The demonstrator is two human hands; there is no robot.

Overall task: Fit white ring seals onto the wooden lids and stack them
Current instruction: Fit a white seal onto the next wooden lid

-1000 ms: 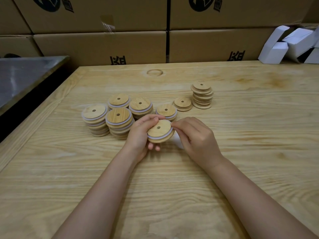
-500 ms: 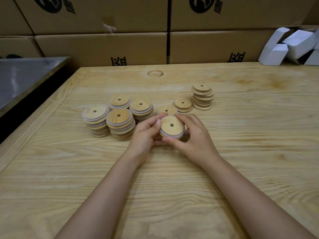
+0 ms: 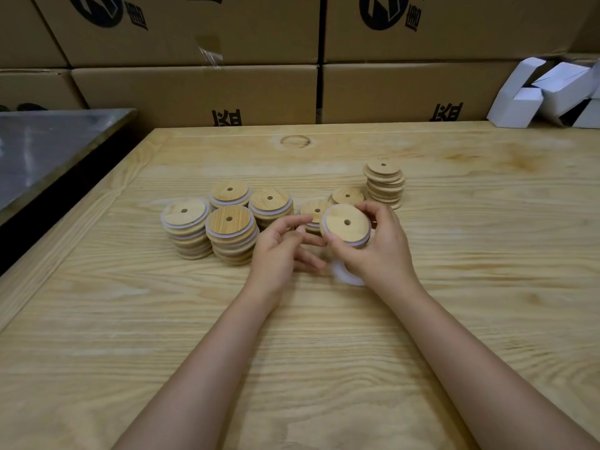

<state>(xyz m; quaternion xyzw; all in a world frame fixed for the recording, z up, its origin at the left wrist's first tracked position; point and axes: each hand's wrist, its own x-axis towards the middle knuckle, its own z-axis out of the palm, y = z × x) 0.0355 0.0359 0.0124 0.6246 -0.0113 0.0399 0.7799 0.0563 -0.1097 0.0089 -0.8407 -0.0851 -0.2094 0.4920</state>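
Your right hand [image 3: 381,254] pinches the round, pale wooden lid [image 3: 341,228] by its rim, just above the wooden table [image 3: 487,261], near the finished stacks [image 3: 232,237]. Your left hand [image 3: 279,251] hangs loosely open, empty. The lid looks light, stiff and smooth, and its thin white ring seal [image 3: 363,242] looks soft and stretchy, so grip the wood.

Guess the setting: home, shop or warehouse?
Likely a warehouse packing bench: shipping boxes stacked behind the table, stacks of identical wooden lids, and the right hand holding a lid.
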